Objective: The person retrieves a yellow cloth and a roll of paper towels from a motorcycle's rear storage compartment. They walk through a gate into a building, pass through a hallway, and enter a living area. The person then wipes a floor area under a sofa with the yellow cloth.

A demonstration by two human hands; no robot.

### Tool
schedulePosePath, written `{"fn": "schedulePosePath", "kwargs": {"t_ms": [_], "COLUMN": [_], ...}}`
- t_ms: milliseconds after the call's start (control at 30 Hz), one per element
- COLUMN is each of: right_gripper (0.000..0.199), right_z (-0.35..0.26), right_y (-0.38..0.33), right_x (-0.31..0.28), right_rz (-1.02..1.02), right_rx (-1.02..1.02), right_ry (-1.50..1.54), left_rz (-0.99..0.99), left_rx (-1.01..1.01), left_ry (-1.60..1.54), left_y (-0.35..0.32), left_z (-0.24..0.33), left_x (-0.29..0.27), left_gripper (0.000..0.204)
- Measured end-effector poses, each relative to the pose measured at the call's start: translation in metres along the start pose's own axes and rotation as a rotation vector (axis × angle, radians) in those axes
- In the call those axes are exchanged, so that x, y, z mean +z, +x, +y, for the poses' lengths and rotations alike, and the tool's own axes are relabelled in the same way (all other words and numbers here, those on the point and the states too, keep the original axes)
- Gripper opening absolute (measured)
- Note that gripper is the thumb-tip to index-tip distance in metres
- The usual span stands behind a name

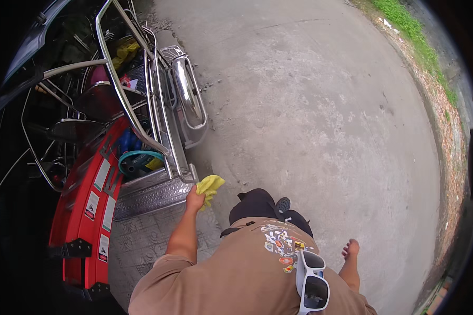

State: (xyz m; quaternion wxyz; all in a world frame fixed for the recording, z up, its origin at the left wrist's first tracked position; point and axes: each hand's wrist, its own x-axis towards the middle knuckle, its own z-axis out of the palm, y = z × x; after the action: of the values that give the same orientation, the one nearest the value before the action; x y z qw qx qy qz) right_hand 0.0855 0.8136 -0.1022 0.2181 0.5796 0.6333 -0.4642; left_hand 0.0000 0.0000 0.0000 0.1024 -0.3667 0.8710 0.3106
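A bright yellow cloth (210, 187) is bunched in my left hand (195, 200), its loose end sticking out past the fingers. That hand is beside the rear corner of a sidecar-like vehicle with a chrome tube frame (153, 137) and a patterned metal step plate (155, 198). On the other side of my body, my right hand (351, 249) hangs over the pavement with its fingers curled in. Nothing shows in it.
A red ladder (92, 210) with black feet juts from the vehicle toward me. Inside lie a teal hose loop (137, 153) and a blue item (129, 140). White-framed sunglasses (311, 281) hang on my shirt. Concrete road (320, 105) stretches ahead to a grassy verge (404, 21).
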Motion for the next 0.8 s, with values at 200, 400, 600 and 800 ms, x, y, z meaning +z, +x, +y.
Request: {"fn": "schedulePosePath", "kwargs": {"t_ms": [200,400,600,800], "right_gripper": [0.039,0.034,0.085,0.117], "right_z": [-0.671,-0.907,-0.925,-1.13], "right_y": [-0.111,-0.249,-0.299,-0.319], "right_x": [0.067,0.341,0.447,0.627], "right_rz": [-0.217,-0.716,-0.996,-1.818], "right_rx": [-1.084,-1.354,-1.421,-0.643], "right_ry": [0.049,-0.139,-0.675,-0.282], "left_rz": [0.238,0.311,0.029,0.204], "left_rx": [0.258,0.244,0.394,0.75], "left_ry": [-0.841,-0.852,-0.77,-0.672], "left_y": [0.078,0.265,0.314,0.5], "left_z": [0.175,0.419,0.646,0.791], "left_x": [-0.01,-0.038,-0.085,-0.113], "left_gripper": [0.046,0.043,0.044,0.047]}}
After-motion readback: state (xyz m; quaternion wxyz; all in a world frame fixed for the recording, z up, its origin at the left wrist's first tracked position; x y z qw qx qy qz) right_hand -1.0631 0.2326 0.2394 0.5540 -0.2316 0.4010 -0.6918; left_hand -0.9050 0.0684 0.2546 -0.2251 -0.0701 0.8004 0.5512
